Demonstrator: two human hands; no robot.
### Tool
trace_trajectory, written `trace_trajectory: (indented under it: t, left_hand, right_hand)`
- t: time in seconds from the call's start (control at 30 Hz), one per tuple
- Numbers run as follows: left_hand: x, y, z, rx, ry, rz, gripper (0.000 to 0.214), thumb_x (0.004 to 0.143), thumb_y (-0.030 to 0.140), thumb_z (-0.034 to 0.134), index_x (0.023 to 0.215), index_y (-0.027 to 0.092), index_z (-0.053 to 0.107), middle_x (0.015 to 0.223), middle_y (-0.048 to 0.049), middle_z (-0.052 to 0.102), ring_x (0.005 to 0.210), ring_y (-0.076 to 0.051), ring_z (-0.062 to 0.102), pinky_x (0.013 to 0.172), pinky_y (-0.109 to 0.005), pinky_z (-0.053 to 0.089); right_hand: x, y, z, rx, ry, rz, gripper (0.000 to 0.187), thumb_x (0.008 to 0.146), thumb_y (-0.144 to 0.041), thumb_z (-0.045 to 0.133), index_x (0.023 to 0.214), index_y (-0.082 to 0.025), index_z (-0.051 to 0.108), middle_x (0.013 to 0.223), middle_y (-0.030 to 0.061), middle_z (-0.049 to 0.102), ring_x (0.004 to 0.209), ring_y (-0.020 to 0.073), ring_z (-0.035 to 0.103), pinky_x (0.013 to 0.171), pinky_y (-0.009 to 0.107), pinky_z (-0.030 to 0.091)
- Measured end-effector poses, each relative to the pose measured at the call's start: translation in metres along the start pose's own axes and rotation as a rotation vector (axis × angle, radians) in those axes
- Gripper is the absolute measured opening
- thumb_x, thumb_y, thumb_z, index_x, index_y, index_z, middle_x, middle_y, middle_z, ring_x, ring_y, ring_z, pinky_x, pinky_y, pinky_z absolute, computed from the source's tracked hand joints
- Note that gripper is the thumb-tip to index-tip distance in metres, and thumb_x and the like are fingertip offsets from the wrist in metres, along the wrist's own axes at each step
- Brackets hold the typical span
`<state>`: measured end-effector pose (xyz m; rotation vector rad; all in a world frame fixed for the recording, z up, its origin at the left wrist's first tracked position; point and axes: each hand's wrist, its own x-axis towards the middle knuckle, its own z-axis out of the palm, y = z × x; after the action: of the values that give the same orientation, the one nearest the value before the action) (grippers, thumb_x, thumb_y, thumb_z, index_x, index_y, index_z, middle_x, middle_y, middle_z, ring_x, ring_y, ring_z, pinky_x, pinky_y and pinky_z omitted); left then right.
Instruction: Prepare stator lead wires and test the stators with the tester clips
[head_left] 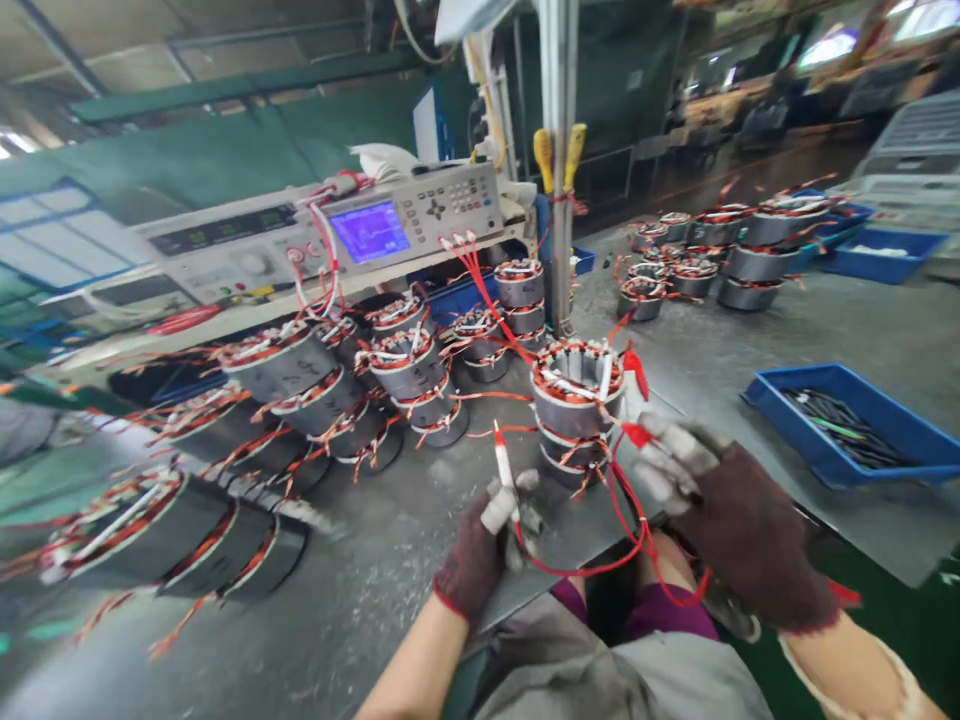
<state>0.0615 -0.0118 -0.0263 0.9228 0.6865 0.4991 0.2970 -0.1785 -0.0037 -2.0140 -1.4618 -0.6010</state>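
My left hand (484, 550), in a dark red glove with grey fingertips, is closed round a white test probe (504, 465) with a red tip pointing up. In a similar glove, my right hand (731, 525) pinches a red-sleeved clip (636, 433) at the right side of a motor stator (574, 400). That stator sits on top of a stack, with orange windings and white sleeves round its rim. A second red clip (636, 370) hangs by its upper right edge. Red leads (637, 540) loop between my hands.
Behind the stators, a tester with a lit blue screen (369, 230) stands on a shelf. More stacked stators (409, 375) crowd the left, others (761, 262) the back right. A blue tray (757, 395) of dark sleeves lies right. A metal post (559, 200) carries yellow-handled tools (574, 155).
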Motion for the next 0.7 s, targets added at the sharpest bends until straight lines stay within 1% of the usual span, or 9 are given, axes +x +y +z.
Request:
trace_trajectory:
  t: [0.07,0.13,0.2,0.27,0.33,0.43,0.53,0.63,0.7]
  left_hand:
    - [0.019,0.011,-0.008,-0.031,0.058,0.040,0.063,0.081,0.057,0.086,0.118,0.007,0.077,0.065,-0.0032,0.071,0.041,-0.009,0.056,0.035,-0.019,0.029]
    - [0.031,0.018,-0.013,-0.073,0.109,0.082,0.062,0.078,0.058,0.087,0.113,0.007,0.076,0.061,-0.0015,0.069,0.038,-0.009,0.056,0.033,-0.019,0.027]
    - [0.033,0.021,-0.017,-0.085,0.122,0.129,0.064,0.076,0.060,0.087,0.111,0.008,0.075,0.058,0.0000,0.067,0.037,-0.010,0.055,0.032,-0.019,0.028]
    - [0.028,0.021,-0.019,-0.075,0.088,0.154,0.069,0.076,0.063,0.086,0.115,0.007,0.075,0.057,0.0008,0.066,0.037,-0.010,0.054,0.032,-0.019,0.030]
    - [0.021,0.019,-0.020,-0.064,0.055,0.162,0.074,0.077,0.065,0.085,0.120,0.007,0.075,0.059,0.0010,0.067,0.038,-0.009,0.054,0.032,-0.019,0.031]
    - [0.016,0.017,-0.023,-0.049,0.046,0.173,0.076,0.076,0.067,0.084,0.122,0.007,0.074,0.060,0.0015,0.066,0.038,-0.009,0.054,0.032,-0.019,0.032]
    - [0.022,0.016,-0.024,-0.054,0.046,0.179,0.079,0.074,0.068,0.084,0.122,0.006,0.074,0.058,0.0013,0.065,0.037,-0.010,0.052,0.032,-0.020,0.032]
    - [0.029,0.016,-0.023,-0.075,0.050,0.194,0.080,0.072,0.067,0.084,0.121,0.004,0.074,0.056,0.0013,0.064,0.036,-0.009,0.050,0.032,-0.021,0.033]
    - [0.031,0.016,-0.022,-0.083,0.050,0.198,0.081,0.071,0.068,0.085,0.120,0.004,0.075,0.056,0.0012,0.063,0.036,-0.010,0.050,0.031,-0.021,0.033]
  right_hand:
    - [-0.010,-0.017,-0.005,0.055,-0.057,-0.146,0.053,0.106,-0.020,0.052,0.156,-0.038,0.051,0.144,0.0036,0.070,0.124,0.0230,0.070,0.099,0.039,0.062]
    - [-0.015,-0.030,-0.006,0.070,-0.062,-0.269,0.063,0.101,-0.009,0.050,0.157,-0.039,0.050,0.141,0.0006,0.072,0.122,0.0211,0.071,0.102,0.040,0.060]
    - [-0.015,-0.038,-0.006,0.022,-0.028,-0.361,0.070,0.096,-0.001,0.051,0.159,-0.034,0.048,0.140,0.0027,0.073,0.122,0.0237,0.071,0.107,0.045,0.057]
    - [-0.014,-0.041,-0.003,-0.054,0.016,-0.424,0.072,0.094,0.003,0.052,0.160,-0.025,0.046,0.139,0.0073,0.073,0.123,0.0256,0.070,0.108,0.045,0.055]
    - [-0.013,-0.041,0.000,-0.114,0.041,-0.435,0.070,0.094,0.002,0.052,0.160,-0.022,0.045,0.136,0.0089,0.074,0.123,0.0260,0.070,0.107,0.045,0.054]
    - [-0.017,-0.036,0.007,-0.143,0.059,-0.409,0.065,0.096,-0.004,0.051,0.157,-0.025,0.048,0.133,0.0077,0.076,0.120,0.0262,0.072,0.104,0.044,0.057]
    - [-0.023,-0.026,0.014,-0.169,0.075,-0.506,0.063,0.092,-0.009,0.056,0.153,-0.024,0.054,0.127,0.0089,0.078,0.117,0.0293,0.072,0.098,0.045,0.059]
    - [-0.023,-0.016,0.018,-0.162,0.070,-0.613,0.064,0.088,-0.009,0.060,0.147,-0.031,0.063,0.130,0.0070,0.077,0.120,0.0332,0.070,0.094,0.047,0.060]
    - [-0.019,-0.010,0.020,-0.152,0.066,-0.666,0.059,0.085,-0.008,0.061,0.138,-0.033,0.071,0.135,0.0058,0.075,0.121,0.0338,0.069,0.089,0.043,0.061]
